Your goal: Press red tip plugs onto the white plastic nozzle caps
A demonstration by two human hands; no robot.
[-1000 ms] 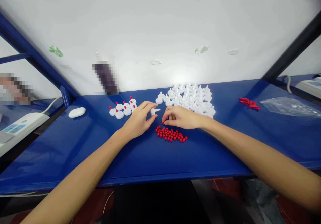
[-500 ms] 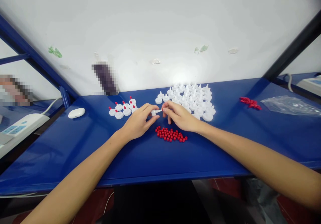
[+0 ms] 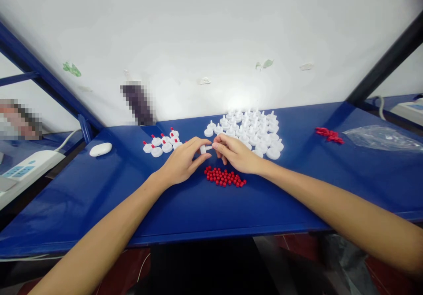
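My left hand (image 3: 181, 160) pinches the round base of a white nozzle cap (image 3: 202, 149) above the blue table. The cap's thin tip points right, into the closed fingertips of my right hand (image 3: 236, 153). Whatever those fingertips pinch at the tip is hidden by them. Just below both hands lies a group of small red caps (image 3: 224, 177). A large cluster of white nozzle caps (image 3: 254, 132) without red ends stands behind my right hand. Left of my left hand stand several white caps with red tips (image 3: 161, 143).
A white rounded case (image 3: 101, 149) lies on the blue table (image 3: 231, 213) at the left. Red pieces (image 3: 329, 135) and a clear plastic bag (image 3: 380, 138) lie to the right. A white power strip (image 3: 29, 171) is at the far left.
The right fingertips have closed further over the nozzle tip, and the bit of red seen between them before is now hidden. Both hands have otherwise stayed nearly in place.
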